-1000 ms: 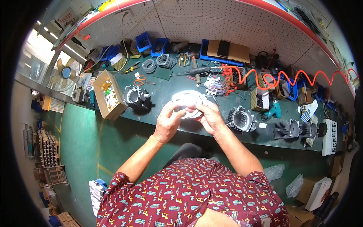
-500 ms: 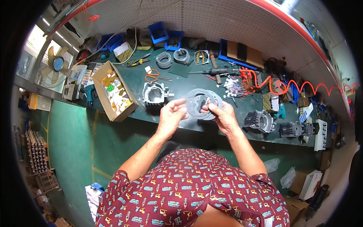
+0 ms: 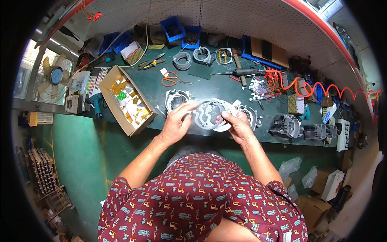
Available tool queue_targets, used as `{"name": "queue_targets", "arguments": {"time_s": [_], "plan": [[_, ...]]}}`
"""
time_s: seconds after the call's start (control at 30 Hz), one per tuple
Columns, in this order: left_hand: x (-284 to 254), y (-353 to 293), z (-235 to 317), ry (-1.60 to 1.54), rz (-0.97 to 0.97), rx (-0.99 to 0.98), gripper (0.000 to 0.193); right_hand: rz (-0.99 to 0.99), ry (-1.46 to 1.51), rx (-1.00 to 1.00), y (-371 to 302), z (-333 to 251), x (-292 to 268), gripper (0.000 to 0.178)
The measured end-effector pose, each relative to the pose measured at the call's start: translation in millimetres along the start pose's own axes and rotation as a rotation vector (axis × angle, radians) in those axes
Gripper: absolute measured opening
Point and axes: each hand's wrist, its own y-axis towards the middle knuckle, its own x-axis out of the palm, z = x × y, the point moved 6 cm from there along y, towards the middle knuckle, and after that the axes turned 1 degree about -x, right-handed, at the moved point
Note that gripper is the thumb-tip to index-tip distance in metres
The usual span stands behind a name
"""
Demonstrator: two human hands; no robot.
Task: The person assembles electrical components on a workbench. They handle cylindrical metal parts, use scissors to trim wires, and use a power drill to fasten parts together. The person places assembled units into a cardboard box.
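Two flat grey ring-shaped gaskets (image 3: 200, 119) overlap, fanned apart, above the front of the bench. My right hand (image 3: 238, 124) grips them at their right side, thumb on top. At their left edge is my left hand (image 3: 177, 124), its index finger stretched toward the upper rim and its thumb apart; whether the fingertip touches cannot be made out. Behind my left hand stands a round metal housing (image 3: 177, 96), open side up. Another finned metal housing (image 3: 253, 117) is partly hidden behind the gaskets and my right hand.
A cardboard box (image 3: 138, 128) of small white and yellow pieces stands left. Orange-handled scissors (image 3: 170, 79), pliers (image 3: 152, 63) and wound rings (image 3: 182, 60) lie behind. An air screwdriver (image 3: 246, 71) with a coiled orange hose (image 3: 306, 93) lies right, near finned housings (image 3: 284, 125).
The gaskets are fanned further apart, and my left index finger has stretched out toward their edge. The view has shifted, so the bench things sit differently and the right housing shows behind my hand.
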Motion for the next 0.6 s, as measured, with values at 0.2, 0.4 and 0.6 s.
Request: {"name": "queue_targets", "arguments": {"time_s": [0.2, 0.4, 0.6], "plan": [[-33.4, 11.8, 6.5, 0.193, 0.141, 0.124, 0.023, -0.037, 0.085, 0.066, 9.3, 15.2, -10.7, 0.025], [-77.4, 5.6, -81.8, -0.088, 0.217, -0.418, 0.031, 0.134, 0.102, -0.002, 14.3, 17.1, -37.6, 0.024], [-71.8, 4.3, -128.6, 0.147, 0.04, -0.4, 0.037, 0.193, 0.087, 0.018, 9.6, 30.1, -36.2, 0.025]]}}
